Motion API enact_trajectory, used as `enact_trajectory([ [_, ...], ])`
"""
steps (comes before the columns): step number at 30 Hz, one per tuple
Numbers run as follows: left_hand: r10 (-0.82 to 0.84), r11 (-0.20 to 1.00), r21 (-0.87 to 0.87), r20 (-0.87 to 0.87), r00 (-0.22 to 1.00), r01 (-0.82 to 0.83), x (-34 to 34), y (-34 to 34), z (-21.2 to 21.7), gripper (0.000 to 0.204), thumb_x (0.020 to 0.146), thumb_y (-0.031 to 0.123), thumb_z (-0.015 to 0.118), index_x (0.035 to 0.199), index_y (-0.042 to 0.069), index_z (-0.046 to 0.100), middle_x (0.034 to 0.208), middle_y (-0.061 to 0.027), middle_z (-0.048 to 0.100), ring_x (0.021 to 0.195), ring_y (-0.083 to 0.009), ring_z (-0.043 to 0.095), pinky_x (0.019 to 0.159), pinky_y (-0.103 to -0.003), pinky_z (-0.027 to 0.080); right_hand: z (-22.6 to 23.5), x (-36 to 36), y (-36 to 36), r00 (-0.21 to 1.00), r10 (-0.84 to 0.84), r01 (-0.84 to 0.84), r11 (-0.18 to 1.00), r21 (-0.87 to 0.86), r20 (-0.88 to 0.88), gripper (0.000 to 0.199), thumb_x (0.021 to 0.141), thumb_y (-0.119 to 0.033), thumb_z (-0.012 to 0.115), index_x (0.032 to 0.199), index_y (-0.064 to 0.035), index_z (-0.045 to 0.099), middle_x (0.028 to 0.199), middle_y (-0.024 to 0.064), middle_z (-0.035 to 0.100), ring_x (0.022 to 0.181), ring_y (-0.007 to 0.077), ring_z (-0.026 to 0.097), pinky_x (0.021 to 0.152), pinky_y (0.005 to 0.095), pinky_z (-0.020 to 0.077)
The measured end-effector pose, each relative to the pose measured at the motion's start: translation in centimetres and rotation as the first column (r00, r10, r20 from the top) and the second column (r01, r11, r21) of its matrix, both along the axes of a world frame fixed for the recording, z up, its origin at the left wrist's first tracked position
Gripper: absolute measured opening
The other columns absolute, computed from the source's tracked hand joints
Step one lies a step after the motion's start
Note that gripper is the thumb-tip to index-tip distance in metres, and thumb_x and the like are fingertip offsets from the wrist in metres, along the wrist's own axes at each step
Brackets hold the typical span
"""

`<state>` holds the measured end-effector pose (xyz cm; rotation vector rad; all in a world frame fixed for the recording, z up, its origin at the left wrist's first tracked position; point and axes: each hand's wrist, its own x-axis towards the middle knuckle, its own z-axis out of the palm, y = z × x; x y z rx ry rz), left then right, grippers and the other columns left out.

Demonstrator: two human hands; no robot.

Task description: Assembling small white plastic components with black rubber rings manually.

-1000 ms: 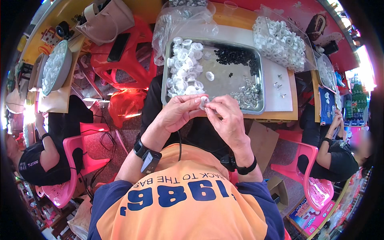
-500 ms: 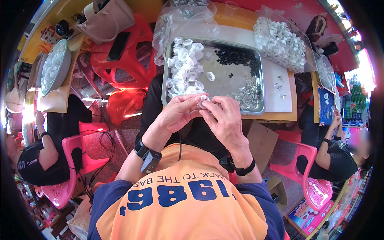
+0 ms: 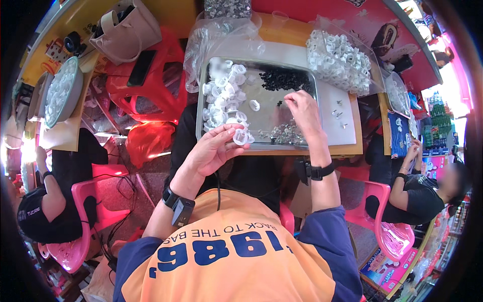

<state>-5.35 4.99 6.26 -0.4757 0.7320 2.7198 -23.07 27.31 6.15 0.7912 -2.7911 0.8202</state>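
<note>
Over the shiny metal tray [image 3: 312, 138], seen from the head camera, the work looks partly done. Many white plastic caps [image 3: 221, 100] still lie in a heap on the tray's left side, with small black bits [image 3: 285, 79] far and silvery bits [image 3: 287, 133] near. The left hand [image 3: 211, 151] has its fingers closed on one white cap [image 3: 242, 136]. The right hand [image 3: 301, 106] reaches right of it, fingertips pinched together above the tray; I cannot tell if it holds anything.

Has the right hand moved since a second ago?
Yes. The right hand has left the left hand at the near rim of the metal tray and reached farther in, toward the pile of small black parts.
</note>
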Motion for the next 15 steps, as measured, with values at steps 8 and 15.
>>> enact_trajectory([
  [8,0.003,0.999,0.041,-0.033,0.999,-0.002,0.2,-0.9,-0.7,0.026,0.097,0.014,0.051,0.118,-0.002,0.053,0.108,-0.0167,0.064,0.093,-0.0275,0.068,0.076,-0.030,0.060,-2.2,-1.8,-0.1,0.984,0.157,-0.141,0.976,0.165,-0.085,0.010,0.080,-0.011,0.065,0.088,-0.0070,0.070,0.087,0.0103,0.065,0.086,0.0294,0.063,0.077,0.0397,0.0496],
  [15,-0.026,0.995,0.098,-0.066,0.997,0.032,0.3,-1.2,-0.5,0.033,0.097,0.012,0.052,0.124,-0.006,0.051,0.110,-0.0153,0.062,0.096,-0.0260,0.066,0.085,-0.031,0.057,0.3,1.3,0.0,0.852,0.096,0.210,0.837,-0.505,0.515,0.016,0.084,-0.006,0.065,0.099,-0.0017,0.068,0.088,0.0095,0.070,0.068,0.0109,0.058,0.062,0.0250,0.0464],
])
